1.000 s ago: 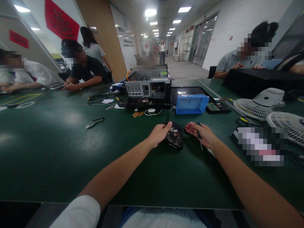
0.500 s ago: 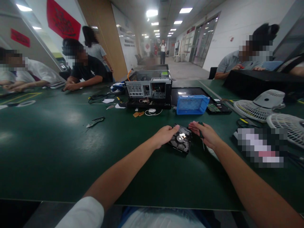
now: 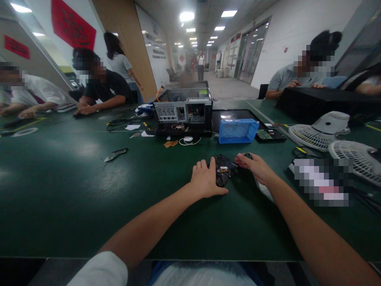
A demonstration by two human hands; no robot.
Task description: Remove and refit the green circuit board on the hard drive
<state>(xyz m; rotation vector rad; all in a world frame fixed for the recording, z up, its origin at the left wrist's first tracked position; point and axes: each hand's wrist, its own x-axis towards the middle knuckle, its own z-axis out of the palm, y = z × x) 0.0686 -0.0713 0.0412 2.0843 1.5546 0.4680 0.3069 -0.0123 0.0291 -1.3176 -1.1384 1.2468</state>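
Observation:
A black hard drive [image 3: 225, 168] with its inner parts showing lies on the green table [image 3: 74, 186] in front of me. My left hand [image 3: 206, 179] lies over the drive's left side, fingers together and thumb out along its near edge. My right hand [image 3: 256, 168] is at the drive's right edge, curled round a small screwdriver [image 3: 255, 178] whose shaft points back toward me; its handle is mostly hidden in the palm.
Behind the drive stand an open computer case [image 3: 184, 110], a blue plastic bin [image 3: 237, 130] and a circuit board [image 3: 267, 135]. White fans [image 3: 320, 129] lie at right. Cables [image 3: 119, 123] and small parts are scattered at left. Other people sit around the table.
My left hand has shifted from the drive's far left corner to lie flat over its left side. The drive has turned and settled on the table. My right hand stayed at its right edge.

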